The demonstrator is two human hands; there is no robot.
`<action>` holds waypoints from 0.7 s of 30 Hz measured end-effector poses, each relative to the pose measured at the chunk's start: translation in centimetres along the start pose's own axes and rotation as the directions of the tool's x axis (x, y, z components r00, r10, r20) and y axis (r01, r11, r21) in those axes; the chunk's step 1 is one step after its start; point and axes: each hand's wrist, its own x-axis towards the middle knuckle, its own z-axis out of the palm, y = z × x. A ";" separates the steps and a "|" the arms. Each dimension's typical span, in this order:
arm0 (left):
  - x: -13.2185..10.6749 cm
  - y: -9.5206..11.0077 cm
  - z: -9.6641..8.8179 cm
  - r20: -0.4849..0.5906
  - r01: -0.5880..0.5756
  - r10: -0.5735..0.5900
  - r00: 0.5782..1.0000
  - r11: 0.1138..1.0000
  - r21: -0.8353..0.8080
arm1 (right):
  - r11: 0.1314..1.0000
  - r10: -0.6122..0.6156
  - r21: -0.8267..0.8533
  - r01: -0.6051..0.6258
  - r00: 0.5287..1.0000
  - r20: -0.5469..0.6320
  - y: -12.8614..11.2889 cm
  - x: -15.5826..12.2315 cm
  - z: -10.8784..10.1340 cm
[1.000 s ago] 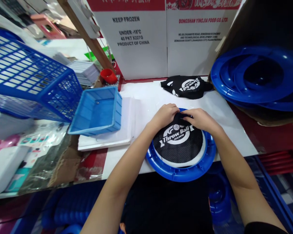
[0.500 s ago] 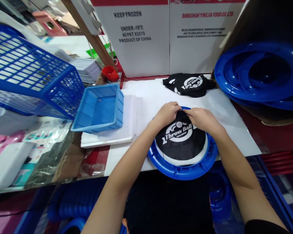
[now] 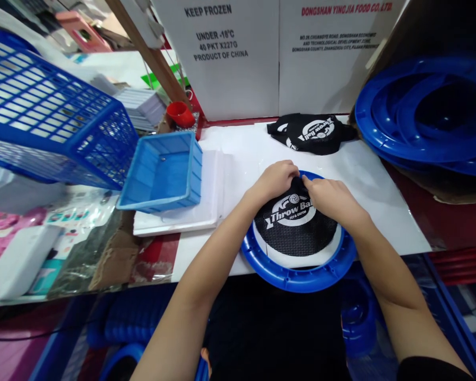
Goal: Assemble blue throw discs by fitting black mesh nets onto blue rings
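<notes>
A blue plastic ring (image 3: pixel 297 280) lies on the white board near the front edge of the table. Within it rests a black mesh fabric disc (image 3: pixel 301 238) printed "Throw Ball", and white shows around the disc's lower side. My left hand (image 3: pixel 276 180) pinches the disc's far edge at the top of the ring. Close beside it, my right hand (image 3: pixel 330 198) has thumb and fingers closed on the same edge. The fingertips of both hands nearly meet. More black printed fabric pieces (image 3: pixel 315 133) lie behind the ring.
Blue rings (image 3: pixel 375 145) are stacked at the right in a carton. A light blue bin (image 3: pixel 158 172) sits on a white slab (image 3: pixel 174 225) at left, beside a tall blue basket (image 3: pixel 83 143). A red cup (image 3: pixel 181 114) stands behind. White cartons (image 3: pixel 238 84) form the back.
Both hands stay at the far edge of the disc, with the fabric bunched slightly more between them. The view has shifted a little.
</notes>
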 end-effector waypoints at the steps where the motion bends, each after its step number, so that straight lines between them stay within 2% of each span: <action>1: 0.0 0.1 0.0 0.010 0.008 -0.008 1.000 1.000 0.005 | 1.000 -0.003 0.000 0.003 1.000 0.009 -0.1 0.0 -0.1; 7: -0.1 0.0 0.1 0.020 -0.048 0.047 0.999 0.996 0.073 | 0.999 -0.029 0.045 0.031 0.999 -0.030 -0.3 -1.0 -0.1; 9: -0.5 -0.3 -0.5 -0.015 -0.068 0.070 0.997 0.993 0.092 | 0.998 -0.013 0.063 0.021 0.992 -0.123 0.1 -1.8 0.1; 11: -1.3 0.0 -1.8 -0.101 -0.051 0.059 0.993 0.995 0.080 | 0.995 0.003 0.096 0.024 0.962 -0.273 0.7 -3.0 0.5; 13: -2.8 1.1 -3.3 -0.166 -0.009 0.015 0.986 0.999 0.034 | 0.982 -0.006 0.173 0.079 0.923 -0.384 1.2 -4.5 1.0; 14: -3.8 2.1 -3.9 -0.153 0.009 -0.008 0.988 1.000 0.010 | 0.964 -0.038 0.226 0.138 0.917 -0.398 1.4 -5.4 1.4; 15: -4.9 3.2 -4.3 -0.083 0.015 -0.016 0.996 1.000 -0.010 | 0.935 -0.095 0.283 0.215 0.919 -0.384 1.5 -6.2 1.8; 17: -7.4 5.7 -4.3 0.152 -0.004 0.009 0.988 1.000 -0.030 | 0.862 -0.217 0.382 0.332 0.924 -0.314 1.5 -7.4 2.9; 19: -9.6 8.1 -3.4 0.342 0.002 -0.011 0.940 1.000 0.026 | 0.829 -0.260 0.434 0.352 0.930 -0.258 1.2 -8.2 3.8; 21: -11.1 9.7 -2.4 0.412 0.075 -0.111 0.904 0.992 0.105 | 0.840 -0.232 0.435 0.323 0.940 -0.250 0.8 -8.3 4.5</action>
